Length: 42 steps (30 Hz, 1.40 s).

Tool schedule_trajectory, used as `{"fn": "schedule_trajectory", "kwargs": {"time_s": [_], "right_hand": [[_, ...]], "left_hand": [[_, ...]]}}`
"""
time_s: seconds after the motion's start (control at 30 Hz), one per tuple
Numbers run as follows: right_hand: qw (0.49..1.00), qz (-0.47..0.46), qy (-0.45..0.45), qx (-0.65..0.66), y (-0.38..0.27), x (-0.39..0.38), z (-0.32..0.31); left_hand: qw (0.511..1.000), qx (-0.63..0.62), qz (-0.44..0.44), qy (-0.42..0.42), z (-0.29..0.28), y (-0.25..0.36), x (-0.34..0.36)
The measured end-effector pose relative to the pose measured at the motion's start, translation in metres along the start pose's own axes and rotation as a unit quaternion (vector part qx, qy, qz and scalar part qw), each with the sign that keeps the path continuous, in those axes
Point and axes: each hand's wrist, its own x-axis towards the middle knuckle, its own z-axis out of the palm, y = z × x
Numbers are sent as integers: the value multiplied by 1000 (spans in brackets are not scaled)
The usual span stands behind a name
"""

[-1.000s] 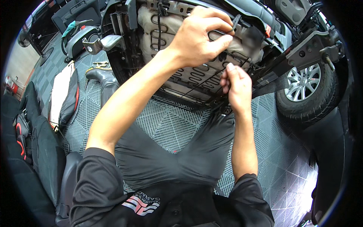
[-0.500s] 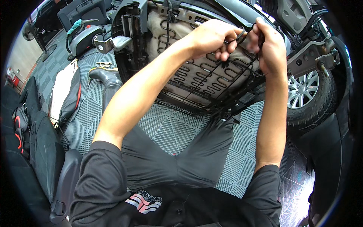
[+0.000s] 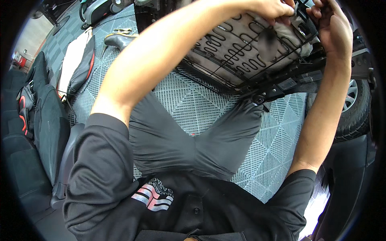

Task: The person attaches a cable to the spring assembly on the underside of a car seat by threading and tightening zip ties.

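The left arm (image 3: 161,52) slants from the lower left up to the top edge, bent at the elbow, its forearm crossing the upper middle of the frame. The left hand (image 3: 275,9) reaches the top edge, its fingers (image 3: 286,12) bent. The right arm (image 3: 321,116) rises steeply along the right side; the right hand (image 3: 334,30) stands at upper right, fingers curled leftward, near the left hand. The legs (image 3: 161,136) spread apart mid-frame.

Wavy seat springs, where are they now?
In the head view, the wavy seat springs sit right of centre near the top, just below the left hand and left of the right hand.
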Motion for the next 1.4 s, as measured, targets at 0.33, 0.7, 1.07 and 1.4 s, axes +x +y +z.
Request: {"fn": "schedule_trajectory", "kwargs": {"time_s": [0.33,0.7,1.07,1.4], "right_hand": [[981,-74,-25,-179,7,-9,-17],[970,-46,-86,-222,39,-37,-39],[972,-81,-57,-213,70,-63,-12],[763,-392,-221,-464,80,-83,31]], "left_hand": [[904,-165,50,391,61,-21,-17],[899,-87,16,428,110,-8,-57],[739,-570,177,311,86,-17,-85],[643,-655,19,397,86,-10,-157]]}}
